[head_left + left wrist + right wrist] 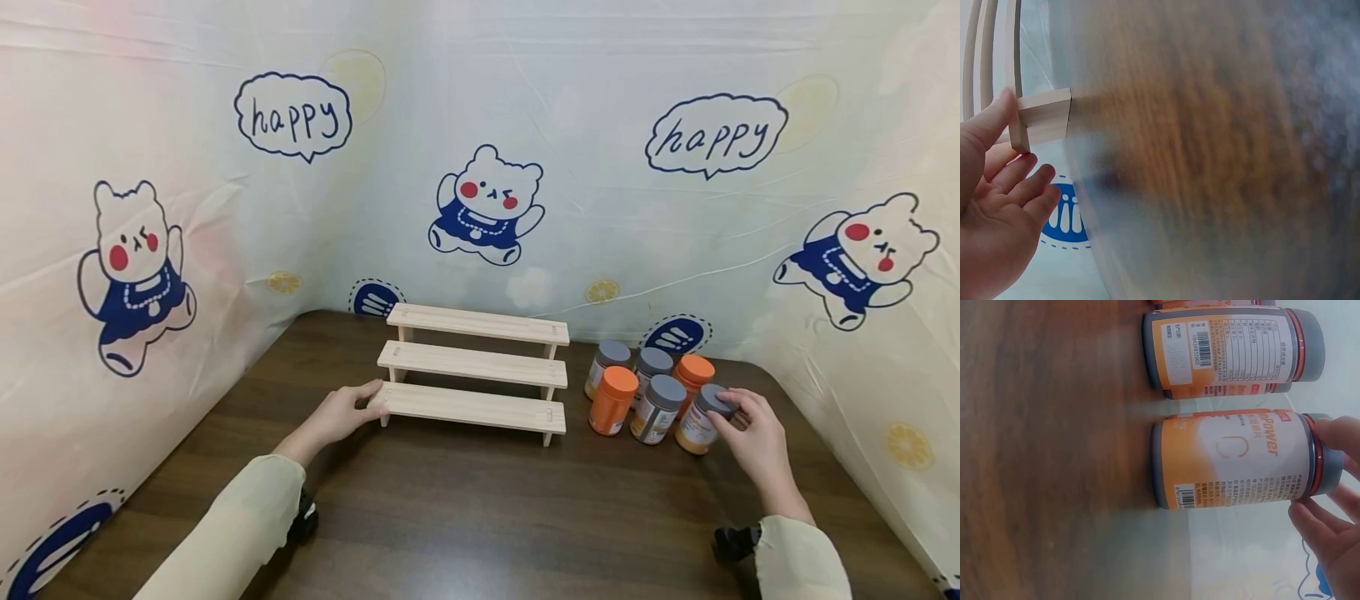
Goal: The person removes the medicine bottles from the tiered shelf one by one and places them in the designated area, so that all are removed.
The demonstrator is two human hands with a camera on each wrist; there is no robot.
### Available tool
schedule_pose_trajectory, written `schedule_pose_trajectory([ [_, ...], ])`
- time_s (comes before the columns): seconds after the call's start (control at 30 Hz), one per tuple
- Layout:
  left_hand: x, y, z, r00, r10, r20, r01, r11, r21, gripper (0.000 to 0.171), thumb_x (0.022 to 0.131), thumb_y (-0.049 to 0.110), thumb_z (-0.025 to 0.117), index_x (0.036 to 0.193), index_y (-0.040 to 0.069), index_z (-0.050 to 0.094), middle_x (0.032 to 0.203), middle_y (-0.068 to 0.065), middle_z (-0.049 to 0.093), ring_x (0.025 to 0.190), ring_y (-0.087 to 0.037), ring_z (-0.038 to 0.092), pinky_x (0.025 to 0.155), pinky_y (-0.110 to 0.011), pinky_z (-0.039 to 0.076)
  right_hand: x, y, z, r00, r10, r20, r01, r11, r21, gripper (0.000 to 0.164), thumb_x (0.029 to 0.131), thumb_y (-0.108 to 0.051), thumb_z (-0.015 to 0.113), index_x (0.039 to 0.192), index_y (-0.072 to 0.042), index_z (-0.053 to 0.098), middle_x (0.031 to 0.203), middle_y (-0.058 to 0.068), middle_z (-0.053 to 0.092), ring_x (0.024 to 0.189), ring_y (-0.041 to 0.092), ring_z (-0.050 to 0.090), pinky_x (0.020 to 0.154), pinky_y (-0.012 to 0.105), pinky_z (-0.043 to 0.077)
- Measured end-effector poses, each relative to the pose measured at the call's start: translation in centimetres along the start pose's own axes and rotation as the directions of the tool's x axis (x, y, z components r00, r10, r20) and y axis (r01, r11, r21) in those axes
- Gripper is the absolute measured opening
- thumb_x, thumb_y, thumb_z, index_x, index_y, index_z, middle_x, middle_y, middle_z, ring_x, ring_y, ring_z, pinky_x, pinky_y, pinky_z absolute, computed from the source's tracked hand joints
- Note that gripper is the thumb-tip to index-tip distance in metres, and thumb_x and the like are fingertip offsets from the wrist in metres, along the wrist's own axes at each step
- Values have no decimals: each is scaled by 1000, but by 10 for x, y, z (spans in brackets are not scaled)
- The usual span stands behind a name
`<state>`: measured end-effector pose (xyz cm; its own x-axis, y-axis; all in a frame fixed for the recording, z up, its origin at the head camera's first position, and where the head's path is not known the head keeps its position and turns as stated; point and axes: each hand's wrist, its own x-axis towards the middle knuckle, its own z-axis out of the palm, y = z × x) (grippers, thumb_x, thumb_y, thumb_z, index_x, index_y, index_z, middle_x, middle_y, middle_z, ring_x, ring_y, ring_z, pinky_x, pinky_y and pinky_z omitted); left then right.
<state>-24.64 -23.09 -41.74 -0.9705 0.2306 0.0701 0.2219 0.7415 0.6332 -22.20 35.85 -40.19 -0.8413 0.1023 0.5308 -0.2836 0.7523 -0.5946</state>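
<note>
A pale wooden three-tier display rack point(472, 406) stands on the table. My left hand point(342, 414) pinches the left end of its lowest plank; in the left wrist view the thumb lies on one face of the plank point(1017, 132), with the fingers at the other. On the right, my right hand point(756, 437) grips the grey lid of an upright supplement bottle point(696, 429). The right wrist view shows this bottle's white and orange label point(1235, 459), thumb and fingers on opposite sides of the lid. Another grey-lidded bottle point(657, 410) stands just left of it.
Beside these are an orange bottle point(613, 402), another orange-lidded one point(693, 375) and two grey-lidded bottles behind, close together. The dark wooden table point(480, 517) meets a printed cloth backdrop point(585, 217) at the back and sides.
</note>
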Motion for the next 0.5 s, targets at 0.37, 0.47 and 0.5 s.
schedule_pose_trajectory([
  [0.37, 1, 1, -7, 1000, -1, 27, 0, 999, 40, 66, 89, 36, 61, 135, -6, 40, 136, -25, 39, 123, -40, 38, 96, -53, 33, 7, -12, -9, 999, 46, 7, -46, 996, -71, 32, 89, -20, 63, 110, 5, 60, 122, 22, 48, 108, 37, 45, 85, 48, 43],
  [0.47, 2, 2, -16, 1000, 3, 21, -5, 997, 73, 65, 89, 34, 60, 135, -8, 40, 136, -26, 38, 123, -41, 37, 97, -54, 32, 14, -19, -12, 998, 57, 28, -56, 996, -63, 36, 91, -22, 60, 113, 5, 58, 124, 24, 46, 112, 42, 42, 85, 61, 37],
  [0.5, 2, 4, -20, 1000, 6, 16, -7, 996, 87, 65, 90, 33, 60, 135, -9, 39, 136, -27, 38, 123, -42, 36, 97, -54, 31, 17, -22, -13, 997, 64, 43, -61, 996, -66, 38, 91, -24, 59, 115, 5, 57, 126, 25, 45, 114, 43, 41, 86, 62, 36],
])
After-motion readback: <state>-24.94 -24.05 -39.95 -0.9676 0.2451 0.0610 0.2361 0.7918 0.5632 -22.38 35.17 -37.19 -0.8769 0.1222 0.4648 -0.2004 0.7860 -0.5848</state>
